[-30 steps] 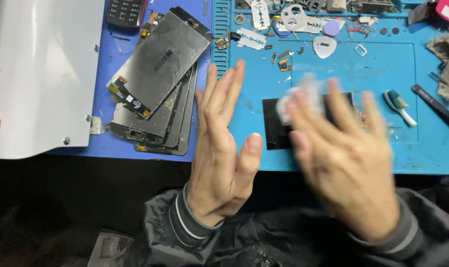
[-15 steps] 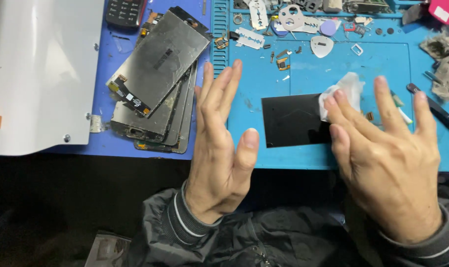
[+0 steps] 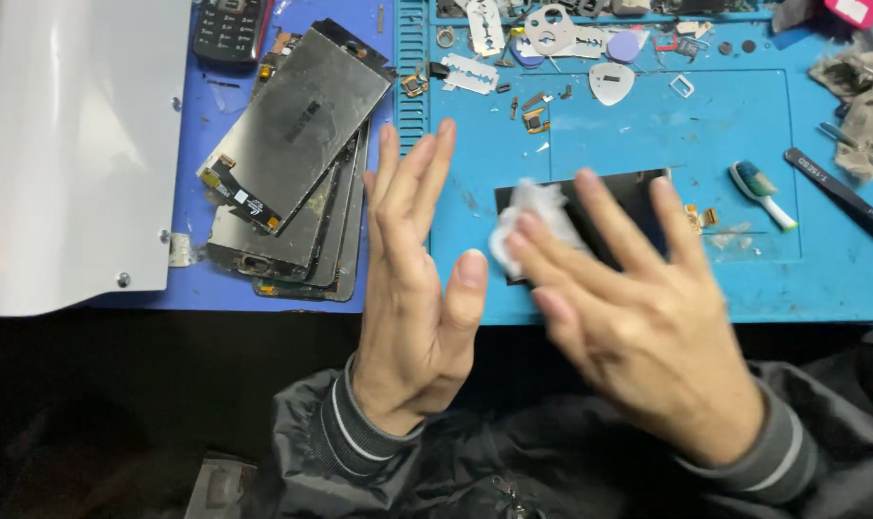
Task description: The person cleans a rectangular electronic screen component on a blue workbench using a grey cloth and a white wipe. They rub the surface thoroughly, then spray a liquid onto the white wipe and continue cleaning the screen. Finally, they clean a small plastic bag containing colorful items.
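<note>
**Bench check: screen panel wipe in hand**

Head view, surface: blue repair mat at a dark bench edge, white sheet-metal panel to the left. Stack of bare phone screen assys lies just left of the mat's ribbed strip. Top of mat: razor blade, white pick, misc. small parts. Toothbrush and black tweezers to the right.

Hands: right hand is flat, fingers spread, pressing a white wipe onto the black glass panel, which lies flat mid-mat near the front edge. No clench; wipe pinned under fingertips only. Left hand is open, edge-on, holding nothing, just left of the panel's end; contact w/ panel can't be confirmed.

Judgement: keep pressure even, strokes end to end, left hand as a stop so the panel doesn't slide; mind the flex tab at the right end.

Vs. 0.5 s ago: wipe has gone from the panel's right end to its left end; right hand followed. Left hand approx. unchanged.
</note>
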